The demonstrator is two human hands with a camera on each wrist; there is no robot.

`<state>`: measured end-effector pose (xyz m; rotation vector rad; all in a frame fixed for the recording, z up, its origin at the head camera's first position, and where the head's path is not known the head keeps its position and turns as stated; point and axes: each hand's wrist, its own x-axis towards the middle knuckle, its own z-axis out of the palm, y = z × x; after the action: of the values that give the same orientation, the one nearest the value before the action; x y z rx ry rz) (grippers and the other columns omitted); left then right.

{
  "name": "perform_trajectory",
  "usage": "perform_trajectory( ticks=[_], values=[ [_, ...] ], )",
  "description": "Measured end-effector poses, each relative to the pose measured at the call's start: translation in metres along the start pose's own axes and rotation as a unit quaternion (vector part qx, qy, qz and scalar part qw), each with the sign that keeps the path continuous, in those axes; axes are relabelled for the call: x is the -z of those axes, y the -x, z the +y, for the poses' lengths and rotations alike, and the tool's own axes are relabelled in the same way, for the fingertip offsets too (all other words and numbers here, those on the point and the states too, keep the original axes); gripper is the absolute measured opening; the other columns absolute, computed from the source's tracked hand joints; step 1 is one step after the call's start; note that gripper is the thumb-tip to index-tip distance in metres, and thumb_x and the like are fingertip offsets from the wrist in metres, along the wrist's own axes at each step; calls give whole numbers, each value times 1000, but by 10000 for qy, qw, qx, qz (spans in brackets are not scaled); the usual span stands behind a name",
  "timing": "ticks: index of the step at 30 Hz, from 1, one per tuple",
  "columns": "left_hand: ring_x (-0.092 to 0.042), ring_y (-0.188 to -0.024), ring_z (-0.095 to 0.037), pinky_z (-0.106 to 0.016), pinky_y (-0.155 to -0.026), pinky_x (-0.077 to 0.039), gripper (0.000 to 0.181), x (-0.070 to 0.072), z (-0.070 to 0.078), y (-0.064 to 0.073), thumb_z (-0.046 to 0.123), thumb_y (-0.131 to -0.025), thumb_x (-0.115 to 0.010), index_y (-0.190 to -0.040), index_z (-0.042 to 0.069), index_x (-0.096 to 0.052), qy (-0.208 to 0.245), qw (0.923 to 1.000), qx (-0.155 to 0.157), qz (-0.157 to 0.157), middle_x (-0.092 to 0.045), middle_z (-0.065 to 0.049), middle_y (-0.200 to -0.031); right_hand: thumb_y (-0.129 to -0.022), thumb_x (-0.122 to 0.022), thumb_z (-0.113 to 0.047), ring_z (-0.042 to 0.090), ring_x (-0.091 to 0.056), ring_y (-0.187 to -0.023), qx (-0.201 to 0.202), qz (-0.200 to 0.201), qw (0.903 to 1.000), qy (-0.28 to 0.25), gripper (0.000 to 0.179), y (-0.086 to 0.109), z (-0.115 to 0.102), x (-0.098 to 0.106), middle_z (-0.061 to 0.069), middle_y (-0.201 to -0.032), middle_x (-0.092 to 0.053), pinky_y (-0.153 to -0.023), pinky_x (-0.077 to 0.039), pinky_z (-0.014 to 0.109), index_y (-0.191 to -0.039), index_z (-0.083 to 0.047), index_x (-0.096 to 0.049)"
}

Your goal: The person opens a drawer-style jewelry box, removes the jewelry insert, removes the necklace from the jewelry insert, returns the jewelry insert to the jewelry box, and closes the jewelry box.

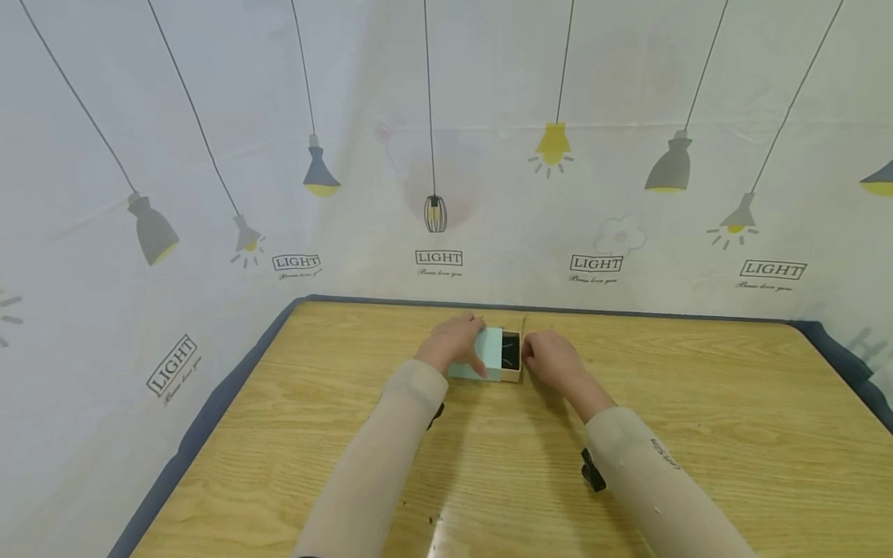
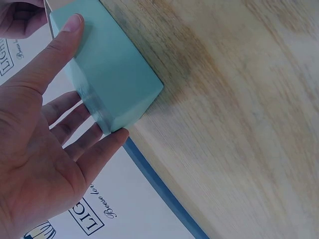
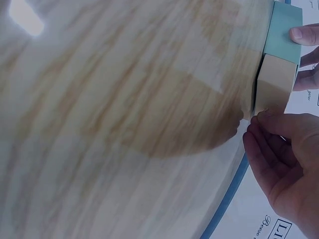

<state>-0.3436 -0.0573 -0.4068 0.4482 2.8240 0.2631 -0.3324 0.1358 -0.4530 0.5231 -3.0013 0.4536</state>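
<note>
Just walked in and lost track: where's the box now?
In the head view, the box sits just right of and below centre on the table, held by the left hand, with the right hand at its right end.

A: Far side of the table, cover on the left, tray partly inside it and jutting out to the right!

B: In that tray, the insert. Behind the table, there's the backdrop.

A: Left hand at the cover, thumb on the near side, fingers at the back.

B: Right hand opposite, at the tray's right end, so cover and tray sit between the two!

A: Nearer the front, specks on the table, between the arms.
</note>
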Motion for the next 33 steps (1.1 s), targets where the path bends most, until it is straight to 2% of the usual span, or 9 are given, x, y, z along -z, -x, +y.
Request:
perform_trajectory(
  ticks=[6,15,17,23,33],
  values=[
    [-48,-135,-26,-40,-114,-43,94,0,1,0,38,-73,-89,-151,14,-42,-15,10000,-40,-15,-44,-6,-151,-91,-69,-7,21,-65,-77,35,-12,10000,17,6,2,1,2,7,-85,-72,-76,-58,41,-86,-7,-71],
    [-52,-128,-25,-39,-110,-46,92,1,1,2,37,-73,-89,-149,14,-43,7,10000,-20,-23,-48,-5,-145,-91,-68,-6,23,-66,-80,97,57,9999,24,6,5,2,2,7,-86,-72,-96,-53,49,-87,-6,-72],
    [-52,-126,-24,-39,-109,-46,91,2,1,2,37,-73,-89,-149,14,-43,9,10000,-33,-16,-49,-5,-144,-91,-68,-6,24,-67,-80,95,64,9999,28,6,5,3,2,7,-87,-72,-95,-54,48,-87,-6,-72],
    [-52,-128,-24,-39,-110,-46,92,2,2,3,37,-73,-89,-149,14,-43,21,10000,-54,-17,-48,-5,-145,-91,-69,-6,24,-66,-80,121,68,9999,54,4,6,4,2,8,-87,-72,-76,-58,42,-88,-6,-72],
    [-52,-129,-24,-39,-111,-46,92,3,3,5,36,-73,-89,-150,14,-43,26,10000,-18,-18,-48,-5,-145,-91,-68,-6,24,-65,-82,127,43,9999,57,6,5,5,3,8,-87,-72,-77,-58,41,-87,-6,-72]
  ],
)
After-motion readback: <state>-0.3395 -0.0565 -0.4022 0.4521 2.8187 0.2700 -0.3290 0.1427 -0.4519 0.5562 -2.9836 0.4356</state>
